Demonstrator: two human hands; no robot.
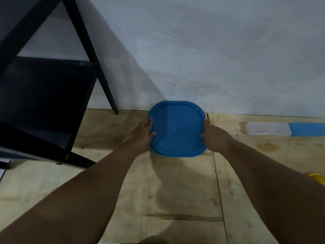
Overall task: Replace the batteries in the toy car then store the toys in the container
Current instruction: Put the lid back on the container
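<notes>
Lid [177, 128] of the blue container is gripped at both edges by the left hand [140, 136] and right hand [213, 136], fingers curled, against the wall, and could be left half-seated by uneven pressure.

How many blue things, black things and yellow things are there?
Blue: 2, the lid and the blue piece by the wall
Black: 1, the shelf frame
Yellow: 1, the yellow thing at the right edge
Total: 4
</notes>
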